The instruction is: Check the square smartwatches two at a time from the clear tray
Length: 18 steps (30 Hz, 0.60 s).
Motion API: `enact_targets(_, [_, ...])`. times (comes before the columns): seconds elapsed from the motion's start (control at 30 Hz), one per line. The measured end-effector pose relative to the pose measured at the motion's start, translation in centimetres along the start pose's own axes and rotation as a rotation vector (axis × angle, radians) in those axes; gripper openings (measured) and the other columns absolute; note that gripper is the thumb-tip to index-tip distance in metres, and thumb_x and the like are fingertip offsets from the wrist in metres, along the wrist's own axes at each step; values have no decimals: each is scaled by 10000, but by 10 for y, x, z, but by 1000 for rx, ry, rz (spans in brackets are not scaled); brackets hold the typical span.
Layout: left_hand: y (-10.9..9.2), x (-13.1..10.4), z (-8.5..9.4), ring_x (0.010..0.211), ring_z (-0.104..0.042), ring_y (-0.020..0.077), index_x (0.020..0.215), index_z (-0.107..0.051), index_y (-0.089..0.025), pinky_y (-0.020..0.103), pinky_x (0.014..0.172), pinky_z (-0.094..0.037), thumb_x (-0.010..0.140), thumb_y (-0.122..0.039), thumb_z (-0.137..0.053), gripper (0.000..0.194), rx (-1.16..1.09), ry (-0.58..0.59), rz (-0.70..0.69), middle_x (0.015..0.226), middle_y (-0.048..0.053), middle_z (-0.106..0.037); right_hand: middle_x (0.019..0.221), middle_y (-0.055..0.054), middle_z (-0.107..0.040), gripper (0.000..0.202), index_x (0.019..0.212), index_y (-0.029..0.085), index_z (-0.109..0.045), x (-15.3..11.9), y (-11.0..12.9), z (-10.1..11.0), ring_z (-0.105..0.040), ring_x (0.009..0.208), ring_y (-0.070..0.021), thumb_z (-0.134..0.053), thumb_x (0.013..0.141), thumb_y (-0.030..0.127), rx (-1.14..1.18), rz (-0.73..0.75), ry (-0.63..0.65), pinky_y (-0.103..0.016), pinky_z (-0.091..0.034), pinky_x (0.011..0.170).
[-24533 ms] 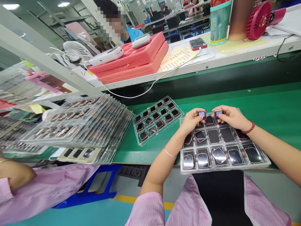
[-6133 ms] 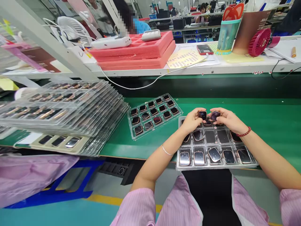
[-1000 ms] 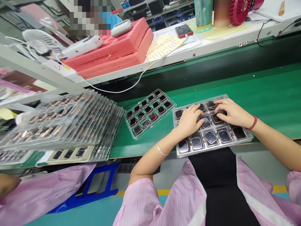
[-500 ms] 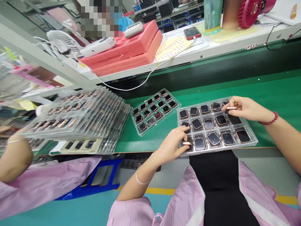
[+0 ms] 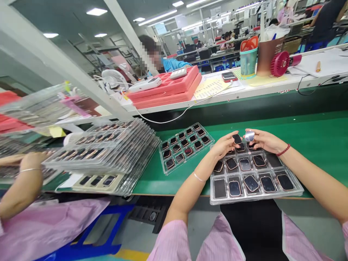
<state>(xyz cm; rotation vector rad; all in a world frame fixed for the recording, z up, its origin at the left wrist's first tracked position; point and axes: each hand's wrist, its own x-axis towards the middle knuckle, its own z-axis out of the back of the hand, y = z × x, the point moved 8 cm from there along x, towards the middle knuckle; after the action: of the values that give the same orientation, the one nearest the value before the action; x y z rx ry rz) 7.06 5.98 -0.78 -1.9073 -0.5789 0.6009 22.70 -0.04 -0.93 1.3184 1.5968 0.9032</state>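
My left hand point(image 5: 223, 145) pinches a strapless smartwatch point(image 5: 237, 139) with a dark screen, held above the back of a clear plastic tray point(image 5: 257, 198). Close beside it, my right hand point(image 5: 269, 141) grips a second smartwatch point(image 5: 249, 136), whose face shines pale with reflection. The two watches are apart, raised near each other. Below them the tray's compartments hold several more square, rose-gold-edged watches, some lying askew, such as a tilted watch point(image 5: 251, 183). The front left compartment point(image 5: 220, 187) and one at the right of the middle row show only their dark bottoms. My hands hide part of the back row.
A smaller-looking tray of watches point(image 5: 187, 140) lies on the green table point(image 5: 148, 177) to the left. Beyond it leans a tall stack of filled trays point(image 5: 108, 152). A co-worker's arm point(image 5: 24, 181) is at far left. A white cable point(image 5: 165, 122) hangs from the shelf point(image 5: 212, 102).
Both hands have lifted a smartwatch out of the tray and come together over its back row. The left hand moved up from the front left compartment. The camera view has tilted up.
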Motion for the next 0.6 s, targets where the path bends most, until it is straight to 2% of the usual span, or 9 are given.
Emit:
enact_targets(0.13, [3, -12, 1, 662, -668, 111, 1472, -502, -200, 207, 574, -416, 707, -442, -864, 880, 39, 66, -12, 1008, 84, -744, 971, -26, -751, 415, 1173, 216, -700, -9, 1, -4, -704, 683, -104, -838, 782, 228, 23, 36, 64, -195, -622, 571])
enact_targets(0.23, [2, -15, -3, 649, -671, 118, 1485, -475, -203, 220, 565, -430, 681, -485, -876, 942, 103, 94, -36, 1043, 88, -738, 890, -11, -738, 427, 1112, 196, -721, -12, 3, -13, -685, 621, -97, -887, 729, 280, -8, 42, 118, -192, -611, 554])
enact_targets(0.33, [2, -13, -3, 602, -658, 108, 1445, -494, -186, 214, 545, -436, 654, -499, -890, 939, 167, 83, -58, 981, 68, -737, 782, 7, -713, 434, 1086, 173, -728, -14, 4, -21, -641, 542, -84, -904, 706, 287, -97, 40, 151, -186, -583, 517])
enact_targets(0.43, [3, -11, 0, 607, -662, 107, 1410, -505, -180, 206, 545, -450, 635, -516, -894, 930, 180, 57, -64, 985, 69, -740, 765, 2, -710, 422, 1078, 159, -731, -15, 2, -23, -638, 536, -88, -900, 705, 260, -184, 8, 141, -195, -583, 516])
enact_targets(0.53, [5, -11, 3, 739, -709, 139, 1365, -548, -175, 211, 605, -493, 689, -514, -853, 816, 167, 30, -58, 1110, 103, -729, 815, -24, -734, 382, 1108, 168, -728, -13, 1, -20, -699, 616, -123, -855, 756, 244, -198, -2, 76, -232, -628, 585])
enact_targets(0.6, [5, -11, 4, 813, -715, 146, 1328, -586, -176, 220, 655, -518, 753, -471, -802, 681, 180, 8, -68, 1140, 98, -718, 931, -53, -759, 349, 1142, 188, -722, -12, 1, -16, -751, 740, -161, -798, 801, 210, -194, 19, 9, -246, -647, 618])
